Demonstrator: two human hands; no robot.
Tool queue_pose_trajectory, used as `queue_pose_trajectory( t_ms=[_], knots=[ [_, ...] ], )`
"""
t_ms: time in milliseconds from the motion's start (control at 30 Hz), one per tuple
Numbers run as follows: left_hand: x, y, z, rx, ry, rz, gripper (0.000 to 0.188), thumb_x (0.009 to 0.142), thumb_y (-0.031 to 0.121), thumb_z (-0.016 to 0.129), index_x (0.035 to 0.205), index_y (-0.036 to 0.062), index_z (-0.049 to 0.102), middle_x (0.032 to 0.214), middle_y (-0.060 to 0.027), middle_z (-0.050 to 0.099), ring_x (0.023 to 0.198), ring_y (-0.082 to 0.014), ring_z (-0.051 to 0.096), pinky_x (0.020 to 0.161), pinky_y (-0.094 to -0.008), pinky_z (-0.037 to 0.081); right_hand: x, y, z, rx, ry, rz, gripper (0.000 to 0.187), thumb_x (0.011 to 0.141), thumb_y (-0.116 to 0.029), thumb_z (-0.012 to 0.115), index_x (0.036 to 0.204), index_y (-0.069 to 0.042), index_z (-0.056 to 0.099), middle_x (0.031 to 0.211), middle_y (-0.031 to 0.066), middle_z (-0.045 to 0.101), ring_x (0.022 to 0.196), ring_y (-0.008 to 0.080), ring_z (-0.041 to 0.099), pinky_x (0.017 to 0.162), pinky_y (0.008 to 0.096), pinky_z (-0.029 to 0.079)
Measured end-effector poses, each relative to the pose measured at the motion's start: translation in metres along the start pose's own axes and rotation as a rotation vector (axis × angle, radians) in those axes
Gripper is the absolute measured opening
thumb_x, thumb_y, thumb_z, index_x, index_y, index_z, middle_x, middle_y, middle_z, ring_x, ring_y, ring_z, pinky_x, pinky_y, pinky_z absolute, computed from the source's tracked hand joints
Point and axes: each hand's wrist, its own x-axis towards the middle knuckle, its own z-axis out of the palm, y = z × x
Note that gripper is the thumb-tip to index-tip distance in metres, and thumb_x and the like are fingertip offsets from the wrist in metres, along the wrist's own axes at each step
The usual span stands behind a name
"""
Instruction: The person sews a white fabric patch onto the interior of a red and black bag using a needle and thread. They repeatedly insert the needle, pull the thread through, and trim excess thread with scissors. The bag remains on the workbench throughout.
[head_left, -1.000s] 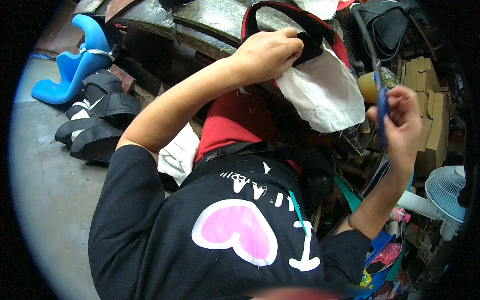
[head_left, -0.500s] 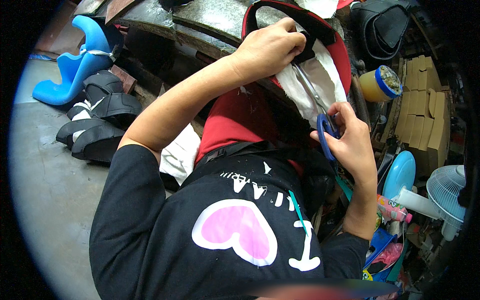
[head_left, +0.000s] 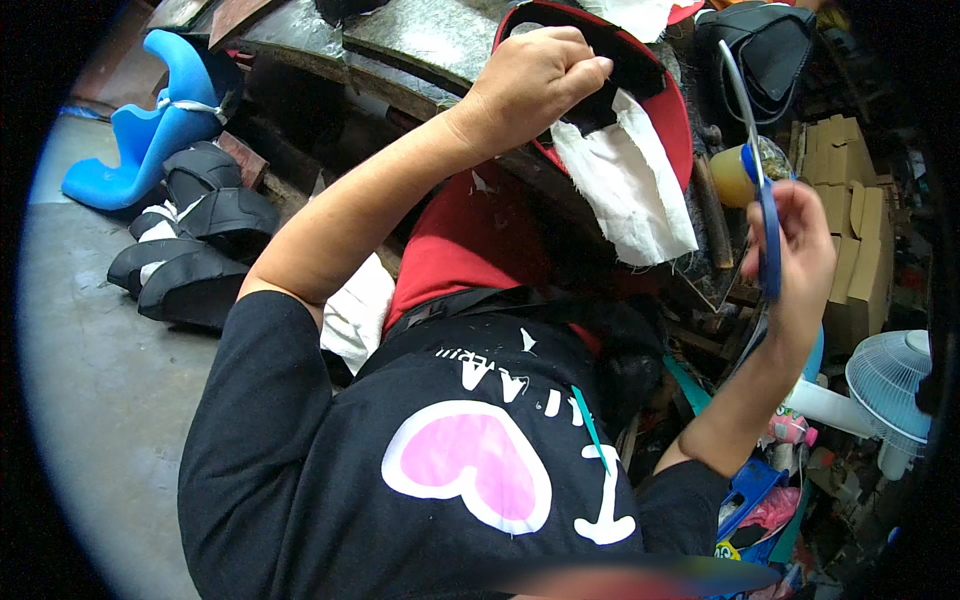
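Observation:
My left hand [head_left: 540, 85] is closed at the bench edge on a curved red-and-black fabric piece [head_left: 677, 125], its fingers curled over the black inner part. Out of that piece hangs a frayed strip of white cloth [head_left: 635, 190], its loose end draping over the edge of the bench. To the right, my right hand [head_left: 808, 250] is closed round the blue handles of a pair of scissors [head_left: 768, 225]. Their long blades point up and away, apart from the cloth. Motion smears the right fingers somewhat.
Behind the scissors stands a jar of yellowish stuff [head_left: 728, 178]. Cardboard boxes [head_left: 862, 255] and a fan [head_left: 888, 385] are at right; a folded black piece [head_left: 775, 50] lies far right. At left are a blue curved form [head_left: 135, 140] and several black padded pieces [head_left: 225, 215]. The worn bench [head_left: 430, 45] runs across the far side.
My right hand has swung right and up with the scissors, taking the blades away from the white cloth. The cloth now hangs free. My left hand stays nearly in place.

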Motion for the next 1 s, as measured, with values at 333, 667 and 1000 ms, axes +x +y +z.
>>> queue_pose_trajectory(
  t_ms=[333,667,1000],
  knots=[
    [-0.011,0.003,-0.007,-0.174,0.013,-0.047,0.026,0.084,-0.002,0.056,0.109,0.0013,0.062,0.111,-0.0174,0.058,0.101,-0.0305,0.065,0.092,-0.0381,0.053,0.125,0.049,0.042,-1.103,0.285,-0.149,0.028,0.099,-0.028,0.060,0.108,-0.004,0.070,0.097,0.0183,0.072,0.083,0.0333,0.070,0.078,0.0436,0.053],
    [-0.004,-0.010,0.014,-0.006,-0.312,-0.096,0.040,0.091,0.005,0.058,0.131,0.0010,0.054,0.122,-0.0243,0.062,0.114,-0.0404,0.061,0.100,-0.0442,0.048,0.046,0.041,0.126,-0.684,-0.085,-0.776,0.024,0.090,-0.013,0.065,0.113,-0.007,0.068,0.112,0.0137,0.069,0.107,0.0333,0.064,0.094,0.0434,0.050],
    [-0.030,-0.023,0.013,-0.284,-0.359,-0.046,0.058,0.090,0.005,0.059,0.145,0.0000,0.043,0.140,-0.0222,0.055,0.132,-0.0313,0.054,0.113,-0.0389,0.039,0.051,0.077,0.107,-0.723,0.050,-0.700,0.047,0.092,-0.033,0.066,0.128,-0.004,0.061,0.114,0.0189,0.068,0.105,0.0372,0.060,0.096,0.0461,0.047]
  ],
)
